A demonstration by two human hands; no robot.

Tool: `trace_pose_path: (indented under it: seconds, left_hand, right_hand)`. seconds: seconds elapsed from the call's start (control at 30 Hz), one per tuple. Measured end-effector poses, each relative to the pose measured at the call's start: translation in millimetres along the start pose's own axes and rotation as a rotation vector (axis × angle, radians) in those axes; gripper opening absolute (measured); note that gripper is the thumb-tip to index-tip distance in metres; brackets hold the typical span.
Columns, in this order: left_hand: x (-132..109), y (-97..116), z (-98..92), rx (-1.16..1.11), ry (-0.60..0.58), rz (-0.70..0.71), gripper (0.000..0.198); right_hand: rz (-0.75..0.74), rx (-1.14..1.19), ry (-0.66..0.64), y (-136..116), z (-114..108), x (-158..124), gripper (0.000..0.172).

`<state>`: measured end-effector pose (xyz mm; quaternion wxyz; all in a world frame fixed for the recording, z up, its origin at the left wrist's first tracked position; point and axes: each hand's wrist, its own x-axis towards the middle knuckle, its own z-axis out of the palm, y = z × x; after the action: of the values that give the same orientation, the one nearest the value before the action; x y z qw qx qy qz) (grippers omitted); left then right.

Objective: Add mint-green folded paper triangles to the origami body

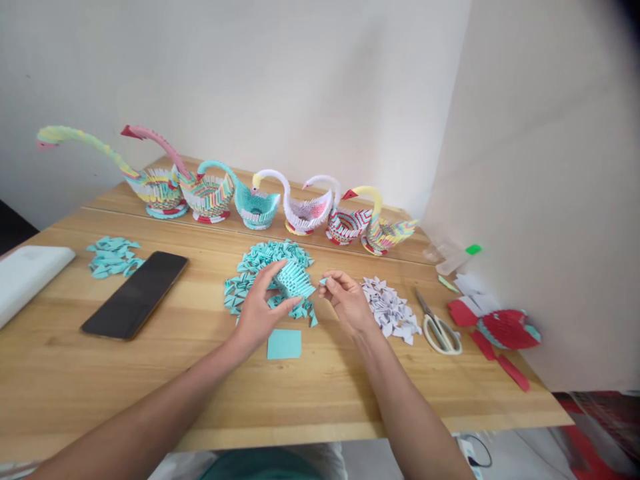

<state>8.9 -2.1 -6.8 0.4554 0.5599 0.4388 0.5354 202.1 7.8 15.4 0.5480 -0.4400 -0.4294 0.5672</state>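
Note:
My left hand [261, 303] is closed around a ring-like assembly of folded turquoise paper pieces [295, 280], thumb on the near side and fingers on the far side. To its right, my right hand [346, 301] pinches one small turquoise folded paper piece [323, 281] between thumb and fingertips, a short gap away from the assembly. A loose heap of turquoise folded pieces [273, 253] spreads on the table behind and beneath the left hand. In front of it lies a flat turquoise paper sheet [284, 345]. White folded pieces [391, 308] are piled right of my right hand.
Several folded-paper swans [257, 203] stand in a row along the back. A black phone [136, 295], a small turquoise pile [114, 257] and a white device [30, 277] lie left. Scissors [440, 328] and red paper pieces [510, 329] lie right, near the wall.

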Motion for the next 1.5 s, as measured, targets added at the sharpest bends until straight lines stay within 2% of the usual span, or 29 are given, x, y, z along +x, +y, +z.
trace_pose_path:
  seconds: [0.27, 0.53, 0.73, 1.07, 1.37, 1.5]
  left_hand:
    - [-0.1, -1.7, 0.5, -0.026, -0.015, -0.018, 0.066]
    - [1.1, -0.4, 1.0, -0.05, -0.012, -0.018, 0.067]
    - [0.7, 4.7, 1.3, -0.07, -0.026, -0.045, 0.069]
    - [3.3, -3.5, 1.7, -0.134, -0.077, -0.142, 0.075]
    - [0.5, 2.3, 2.3, -0.08, -0.142, -0.085, 0.072]
    - [0.2, 1.9, 2.6, -0.068, -0.144, -0.063, 0.07]
  right_hand:
    - [0.043, 0.027, 0.035, -3.3, 4.5, -1.4, 0.039]
    - [0.024, 0.018, 0.019, -2.0, 1.8, -1.8, 0.035]
    - [-0.096, -0.131, 0.066, 2.7, -3.8, 1.5, 0.031]
    - [-0.249, -0.342, 0.069, 5.9, -9.5, 0.3, 0.021]
    - [-0.172, -0.205, -0.041, 11.5, -10.1, 2.0, 0.021]
    - [-0.108, -0.1, -0.047, 8.4, -5.0, 0.8, 0.028]
